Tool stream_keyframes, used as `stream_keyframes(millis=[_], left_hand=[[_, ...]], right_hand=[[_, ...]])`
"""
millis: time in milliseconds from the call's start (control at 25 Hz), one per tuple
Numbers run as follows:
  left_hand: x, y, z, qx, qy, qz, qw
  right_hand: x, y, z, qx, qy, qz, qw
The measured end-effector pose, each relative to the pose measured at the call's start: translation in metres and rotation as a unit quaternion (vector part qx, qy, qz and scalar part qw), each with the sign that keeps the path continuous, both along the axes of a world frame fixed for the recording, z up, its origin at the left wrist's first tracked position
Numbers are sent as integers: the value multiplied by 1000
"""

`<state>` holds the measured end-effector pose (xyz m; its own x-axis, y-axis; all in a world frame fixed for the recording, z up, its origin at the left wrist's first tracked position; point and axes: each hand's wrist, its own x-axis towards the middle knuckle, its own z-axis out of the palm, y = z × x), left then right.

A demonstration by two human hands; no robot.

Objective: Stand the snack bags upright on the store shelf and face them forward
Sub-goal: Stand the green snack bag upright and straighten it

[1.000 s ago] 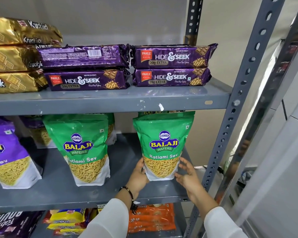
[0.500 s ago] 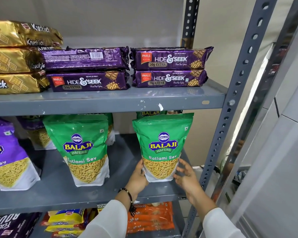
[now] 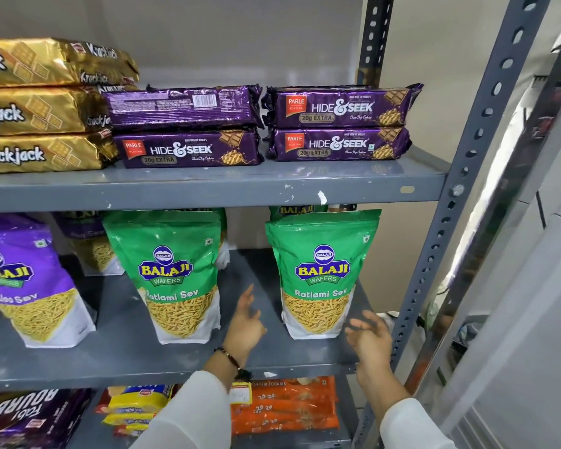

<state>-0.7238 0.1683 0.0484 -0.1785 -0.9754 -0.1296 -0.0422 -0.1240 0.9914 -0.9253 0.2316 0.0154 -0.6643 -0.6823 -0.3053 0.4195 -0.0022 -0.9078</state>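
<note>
A green Ratlami Sev bag (image 3: 321,273) stands upright at the right end of the middle shelf (image 3: 143,361), label facing me. My left hand (image 3: 245,325) hovers just left of it and my right hand (image 3: 368,341) just right of its base; both are open and off the bag. A second green Ratlami Sev bag (image 3: 175,277) stands upright further left, and a purple Aloo Sev bag (image 3: 26,283) leans at the far left. More bags (image 3: 91,251) stand behind them, partly hidden.
The upper shelf (image 3: 208,189) carries purple Hide & Seek packs (image 3: 337,124) and gold Krackjack packs (image 3: 46,108). Orange biscuit packs (image 3: 285,406) and yellow packs (image 3: 136,406) lie on the shelf below. A perforated grey upright (image 3: 450,222) bounds the right side.
Both hands have let go of the right green bag and drawn back from it with fingers spread. The bag stays standing.
</note>
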Motion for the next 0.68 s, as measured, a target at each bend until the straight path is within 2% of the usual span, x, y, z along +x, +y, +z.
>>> stream_keyframes(millis=[120,320,440,520,680], left_hand=[[51,-3,-6,9,54,76,996],[160,1,-30,93,50,106,989],[214,-32,-30,67,58,125,988],[230,-57,-31,43,62,121,990],[238,-78,-43,62,55,29,996]], right_hand=[[27,4,6,-15,-25,3,1000],[113,-16,8,-45,-61,112,991],[160,-39,2,-48,-73,148,985],[181,-51,-2,-47,-72,156,984],[212,-64,-9,-15,-23,166,986]])
